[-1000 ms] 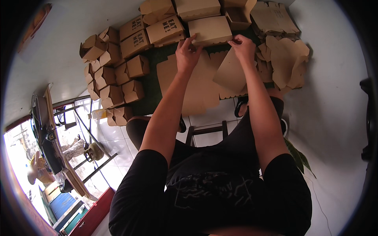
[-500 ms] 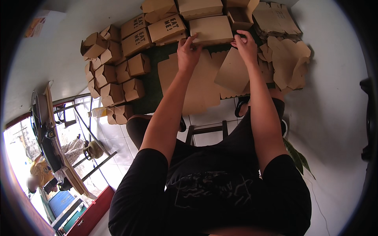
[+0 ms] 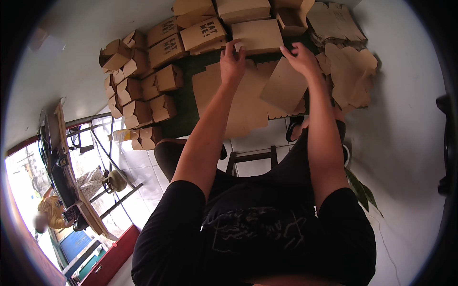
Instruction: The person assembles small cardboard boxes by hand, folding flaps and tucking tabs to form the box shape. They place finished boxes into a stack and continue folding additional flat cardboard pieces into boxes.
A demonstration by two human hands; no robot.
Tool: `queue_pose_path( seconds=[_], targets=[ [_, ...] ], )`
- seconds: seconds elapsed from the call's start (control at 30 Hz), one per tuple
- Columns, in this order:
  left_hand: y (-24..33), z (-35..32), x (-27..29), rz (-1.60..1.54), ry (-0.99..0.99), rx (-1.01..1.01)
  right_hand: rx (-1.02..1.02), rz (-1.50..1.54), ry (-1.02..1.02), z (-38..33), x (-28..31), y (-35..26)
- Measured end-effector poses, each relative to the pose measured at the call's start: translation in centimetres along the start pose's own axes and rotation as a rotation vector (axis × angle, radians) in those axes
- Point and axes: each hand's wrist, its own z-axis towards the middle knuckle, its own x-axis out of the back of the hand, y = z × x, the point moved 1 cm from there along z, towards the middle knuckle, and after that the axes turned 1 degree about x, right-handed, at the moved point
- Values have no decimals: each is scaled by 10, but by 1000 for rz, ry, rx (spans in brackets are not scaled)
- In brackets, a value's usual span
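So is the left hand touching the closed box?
Touching. The head view shows the left hand's fingers lying over the near edge of the closed box, with no gap.
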Motion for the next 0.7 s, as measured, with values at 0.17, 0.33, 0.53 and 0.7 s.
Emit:
queue_pose_path(
  seconds=[0.17,0.33,0.53,0.7],
  targets=[
    [9,-4,2,90,-15,-43,-82,-227,-496,-21,27,31],
    [14,-15,5,76,74,-50,-118,-93,-592,-29,32,21],
    [-4,-96,20,-157,80,314,-304,-30,-552,-38,36,11],
    [8,-177,19,-495,-247,786,-338,60,-675,-50,54,4]
  ],
)
